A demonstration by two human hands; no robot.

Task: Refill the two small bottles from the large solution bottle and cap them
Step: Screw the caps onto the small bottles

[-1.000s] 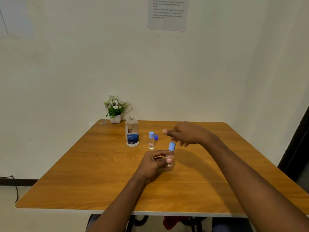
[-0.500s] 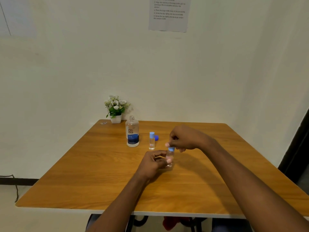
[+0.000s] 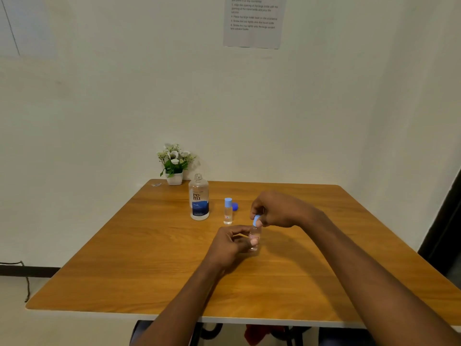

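A small clear bottle (image 3: 254, 236) stands on the wooden table (image 3: 154, 258) near its middle. My left hand (image 3: 230, 244) holds its body between thumb and fingers. My right hand (image 3: 279, 209) pinches the light blue cap (image 3: 256, 219) on its top. A second small bottle (image 3: 228, 211) with a light blue cap stands upright behind, apart from both hands. The large solution bottle (image 3: 198, 198) stands to its left, uncapped. A dark blue cap (image 3: 234, 206) lies just behind the second small bottle.
A small potted plant (image 3: 174, 163) sits at the table's back left corner, with a small scrap (image 3: 156, 185) beside it. A printed sheet (image 3: 254, 21) hangs on the wall. A dark door edge (image 3: 446, 226) stands at the right.
My right hand came down from above the table onto the near bottle's cap and now pinches it. The left hand kept its hold on the bottle.
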